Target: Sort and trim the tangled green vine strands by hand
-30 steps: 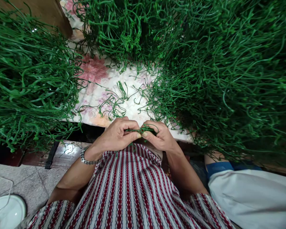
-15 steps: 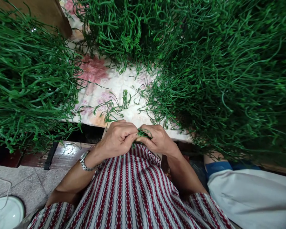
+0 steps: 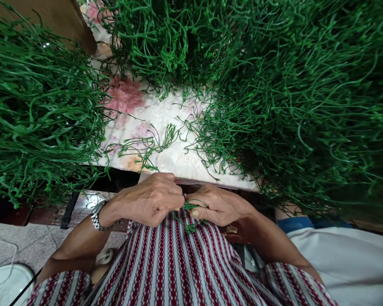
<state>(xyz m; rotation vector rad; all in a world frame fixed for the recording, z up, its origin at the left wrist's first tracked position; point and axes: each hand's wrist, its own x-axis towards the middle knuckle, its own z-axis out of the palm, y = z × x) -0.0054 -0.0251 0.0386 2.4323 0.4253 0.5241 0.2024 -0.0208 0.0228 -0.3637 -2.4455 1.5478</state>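
Close together at the table's front edge, above a striped garment, are both hands. My left hand (image 3: 155, 199), with a metal watch on its wrist, is closed, its knuckles up; green stems come out by its fingertips. My right hand (image 3: 215, 206) pinches thin green stems (image 3: 190, 225) between thumb and fingers, and some hang down over the garment. Just beyond them, a few loose stems (image 3: 143, 148) lie on the flowered tablecloth (image 3: 175, 159). Large heaps of green stems lie to the left (image 3: 41, 114) and to the right (image 3: 293, 97).
A brown wooden object (image 3: 64, 21) stands at the back left. Below left, a white round basin (image 3: 8, 284) is on the tiled floor (image 3: 51, 238). Beside me on the right, another person's pale-clothed lap (image 3: 347, 255) shows under the table edge.
Both hands have come down toward my lap, away from the table edge. Stems now dangle below my right hand. The loose stems on the cloth have shifted slightly.
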